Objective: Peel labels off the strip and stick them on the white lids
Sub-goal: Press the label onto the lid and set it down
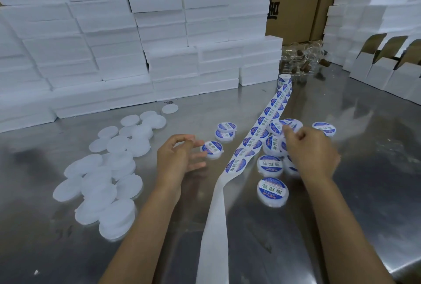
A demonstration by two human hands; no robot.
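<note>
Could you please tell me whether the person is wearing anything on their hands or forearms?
Nothing is worn as far as the view shows. The left hand and right hand are bare, with no gloves, rings, watch or bracelet visible. Both forearms are uncovered down to the frame edge, so no sleeves show.

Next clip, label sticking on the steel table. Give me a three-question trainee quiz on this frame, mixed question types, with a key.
1. True or false: the unlabelled lids lie on the person's left of the label strip.
2. Which hand is over the cluster of labelled lids? A) left hand B) right hand
3. Fill in: the strip's near end, towards the person, carries ___ labels.

Key: 1 true; 2 B; 3 no
</note>
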